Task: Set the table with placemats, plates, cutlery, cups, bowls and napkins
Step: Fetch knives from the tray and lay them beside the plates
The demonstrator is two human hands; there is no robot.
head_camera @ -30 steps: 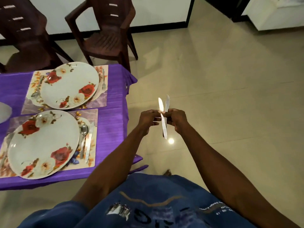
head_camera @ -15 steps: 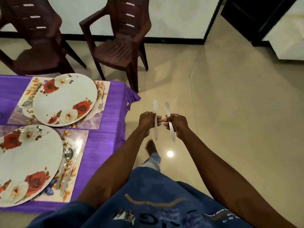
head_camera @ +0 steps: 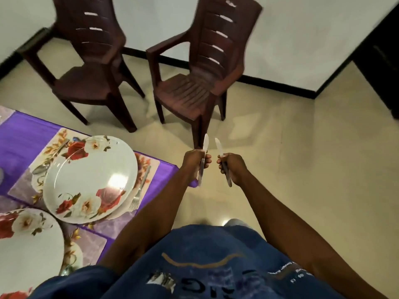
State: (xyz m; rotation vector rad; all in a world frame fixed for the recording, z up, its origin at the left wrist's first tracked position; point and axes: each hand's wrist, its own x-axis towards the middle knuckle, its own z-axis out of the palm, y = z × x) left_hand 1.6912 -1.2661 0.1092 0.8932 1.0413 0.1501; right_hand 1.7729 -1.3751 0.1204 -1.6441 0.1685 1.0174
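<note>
Brown chairs (head_camera: 194,87) stand ahead; hands, left (head_camera: 194,161) and right (head_camera: 232,167), each grip a knife.

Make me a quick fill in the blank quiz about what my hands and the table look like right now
1. Each hand grips one ____: left hand, right hand.
2. The tablecloth is ____ in colour.
3. Beside the far plate, on its right, lies a ____.
4. Behind the table stand ____ brown chairs.

Missing words: knife; purple; fork; two
</note>
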